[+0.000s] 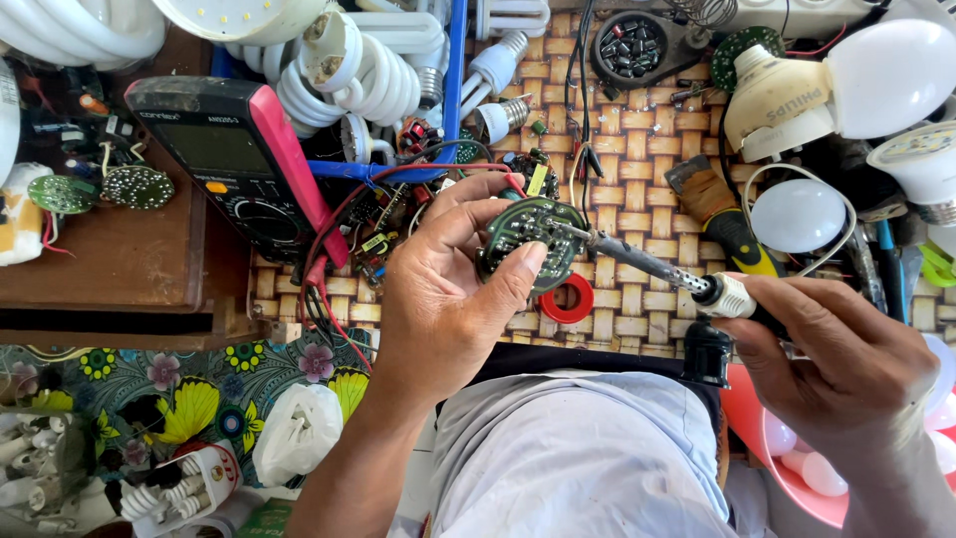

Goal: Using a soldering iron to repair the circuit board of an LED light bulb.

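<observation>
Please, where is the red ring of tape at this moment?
The red tape ring lies on the woven mat near the centre of the head view, just below the round circuit board held in the left hand.

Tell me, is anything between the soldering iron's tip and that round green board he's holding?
Nothing visible is. The left hand holds the round circuit board up off the woven mat, thumb on its lower edge. The soldering iron, gripped by the right hand, reaches in from the right, and its tip already rests on the board's face.
</observation>
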